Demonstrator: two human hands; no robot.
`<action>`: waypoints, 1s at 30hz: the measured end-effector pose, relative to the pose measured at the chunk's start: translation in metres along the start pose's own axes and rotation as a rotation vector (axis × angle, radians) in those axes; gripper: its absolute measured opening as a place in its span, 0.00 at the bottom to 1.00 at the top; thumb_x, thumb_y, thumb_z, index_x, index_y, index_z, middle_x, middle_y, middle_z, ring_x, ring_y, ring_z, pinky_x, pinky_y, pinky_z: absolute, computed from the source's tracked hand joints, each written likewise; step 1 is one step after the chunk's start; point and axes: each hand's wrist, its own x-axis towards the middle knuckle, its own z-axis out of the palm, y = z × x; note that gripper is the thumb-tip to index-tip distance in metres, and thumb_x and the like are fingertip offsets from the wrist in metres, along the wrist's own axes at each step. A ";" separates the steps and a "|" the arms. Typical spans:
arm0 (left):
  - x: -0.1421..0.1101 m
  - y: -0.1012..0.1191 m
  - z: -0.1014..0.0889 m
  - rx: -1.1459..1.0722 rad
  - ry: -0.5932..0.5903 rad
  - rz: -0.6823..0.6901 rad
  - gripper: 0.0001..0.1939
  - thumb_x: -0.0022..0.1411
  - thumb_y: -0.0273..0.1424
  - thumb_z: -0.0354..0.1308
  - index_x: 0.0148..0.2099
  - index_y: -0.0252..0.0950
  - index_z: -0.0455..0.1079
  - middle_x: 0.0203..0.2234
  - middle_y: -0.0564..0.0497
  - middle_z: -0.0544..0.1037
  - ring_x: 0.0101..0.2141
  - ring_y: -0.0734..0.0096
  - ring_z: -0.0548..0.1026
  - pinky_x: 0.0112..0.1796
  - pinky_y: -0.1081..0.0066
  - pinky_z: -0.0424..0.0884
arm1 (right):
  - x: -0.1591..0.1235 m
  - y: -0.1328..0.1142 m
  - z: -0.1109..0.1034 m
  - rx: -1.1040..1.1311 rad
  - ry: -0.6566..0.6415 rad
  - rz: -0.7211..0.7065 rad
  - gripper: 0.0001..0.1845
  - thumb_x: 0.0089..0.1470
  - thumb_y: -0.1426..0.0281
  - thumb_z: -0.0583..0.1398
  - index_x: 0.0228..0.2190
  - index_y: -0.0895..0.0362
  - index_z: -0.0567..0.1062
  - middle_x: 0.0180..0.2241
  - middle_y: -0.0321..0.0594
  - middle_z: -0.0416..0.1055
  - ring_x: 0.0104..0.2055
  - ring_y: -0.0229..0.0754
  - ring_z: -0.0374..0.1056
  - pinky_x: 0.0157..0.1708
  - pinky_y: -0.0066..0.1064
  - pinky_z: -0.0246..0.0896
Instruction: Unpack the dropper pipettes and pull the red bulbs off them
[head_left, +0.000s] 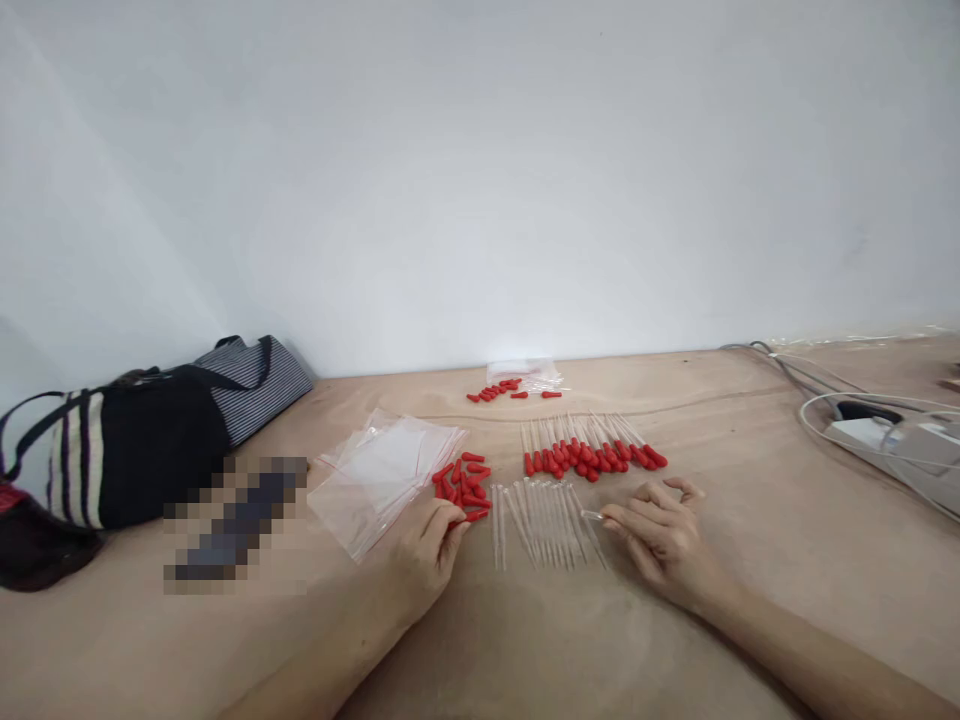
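Bare forearms (pixel 330 650) stretch over the table (pixel 480 650), left hand (pixel 431 540) pinching a red bulb (pixel 475 516), right hand (pixel 660 535) pinching a clear tube (pixel 591 515).

Thumb and fingertips meet on each piece; the right's other fingers curl loosely. Loose bulbs (pixel 466 482) lie just beyond the left hand, beside bags (pixel 397 455). Bare tubes (pixel 547 522) lie between the 2 hands, capped tubes (pixel 589 457) just behind them.

Left hand (pixel 429 545) and right hand (pixel 666 538) both bare, slim fingers (pixel 628 522). Wrists (pixel 712 588) narrow and bare too; forearms (pixel 814 640) uncovered as far as the view reaches, broadening away from the wrists.
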 end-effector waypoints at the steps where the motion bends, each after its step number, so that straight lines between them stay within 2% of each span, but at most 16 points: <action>1: 0.001 -0.006 -0.005 0.005 0.047 -0.020 0.06 0.61 0.28 0.47 0.33 0.35 0.63 0.27 0.50 0.70 0.29 0.73 0.70 0.31 0.75 0.68 | 0.000 0.004 0.000 -0.007 -0.014 0.032 0.11 0.54 0.72 0.51 0.30 0.54 0.73 0.19 0.33 0.67 0.25 0.34 0.59 0.39 0.35 0.43; 3: 0.003 -0.016 -0.013 0.008 0.109 -0.080 0.05 0.59 0.28 0.48 0.34 0.35 0.64 0.27 0.50 0.70 0.29 0.73 0.70 0.31 0.75 0.68 | -0.001 0.010 0.002 -0.026 -0.060 0.091 0.13 0.55 0.72 0.49 0.35 0.55 0.73 0.22 0.35 0.69 0.26 0.35 0.61 0.37 0.33 0.44; 5: 0.006 -0.023 -0.019 0.011 0.117 -0.183 0.05 0.57 0.29 0.49 0.33 0.35 0.65 0.25 0.51 0.70 0.26 0.74 0.70 0.29 0.75 0.69 | -0.003 0.011 0.007 -0.067 -0.097 0.168 0.16 0.55 0.73 0.47 0.39 0.56 0.72 0.25 0.38 0.70 0.28 0.36 0.62 0.34 0.32 0.44; 8: 0.006 -0.031 -0.021 -0.003 0.013 -0.394 0.06 0.53 0.28 0.48 0.32 0.35 0.66 0.24 0.52 0.71 0.21 0.75 0.70 0.24 0.76 0.69 | -0.005 0.012 0.013 -0.138 -0.131 0.271 0.18 0.54 0.73 0.45 0.40 0.56 0.72 0.27 0.40 0.71 0.27 0.36 0.63 0.32 0.31 0.43; 11: 0.004 -0.037 -0.020 -0.022 -0.121 -0.567 0.08 0.49 0.29 0.49 0.32 0.36 0.67 0.22 0.54 0.73 0.20 0.74 0.71 0.23 0.75 0.69 | -0.007 0.014 0.016 -0.170 -0.158 0.323 0.18 0.54 0.73 0.45 0.37 0.55 0.73 0.23 0.37 0.69 0.24 0.35 0.61 0.33 0.32 0.43; 15: 0.004 -0.039 -0.016 -0.045 -0.172 -0.666 0.09 0.50 0.35 0.51 0.30 0.35 0.67 0.20 0.53 0.74 0.21 0.71 0.72 0.24 0.73 0.69 | -0.006 0.012 0.020 -0.144 -0.179 0.332 0.18 0.53 0.73 0.45 0.38 0.55 0.73 0.25 0.38 0.68 0.27 0.36 0.63 0.34 0.33 0.46; 19: 0.004 -0.039 -0.015 -0.173 -0.180 -0.709 0.12 0.52 0.38 0.50 0.33 0.35 0.67 0.23 0.51 0.76 0.25 0.70 0.74 0.27 0.73 0.70 | -0.002 0.004 0.023 -0.093 -0.219 0.345 0.17 0.53 0.73 0.45 0.36 0.56 0.72 0.25 0.39 0.66 0.29 0.38 0.63 0.34 0.32 0.48; 23: 0.003 -0.039 -0.017 -0.107 -0.102 -0.615 0.12 0.55 0.36 0.48 0.35 0.35 0.67 0.25 0.51 0.75 0.24 0.71 0.73 0.26 0.73 0.69 | 0.003 -0.006 0.023 -0.005 -0.296 0.379 0.16 0.54 0.71 0.45 0.34 0.55 0.72 0.28 0.40 0.67 0.31 0.40 0.64 0.35 0.33 0.50; 27: 0.006 -0.034 -0.018 0.094 0.055 -0.337 0.10 0.56 0.34 0.50 0.33 0.35 0.68 0.26 0.50 0.73 0.29 0.68 0.70 0.31 0.69 0.67 | 0.007 -0.010 0.020 0.064 -0.326 0.451 0.16 0.54 0.70 0.45 0.35 0.55 0.72 0.29 0.41 0.69 0.33 0.42 0.65 0.36 0.35 0.51; 30: 0.015 -0.026 -0.013 0.112 0.052 -0.175 0.08 0.57 0.31 0.50 0.32 0.35 0.69 0.26 0.50 0.71 0.30 0.68 0.68 0.35 0.68 0.66 | 0.009 -0.010 0.017 0.103 -0.327 0.496 0.17 0.54 0.70 0.45 0.35 0.54 0.72 0.32 0.42 0.72 0.36 0.43 0.66 0.38 0.37 0.50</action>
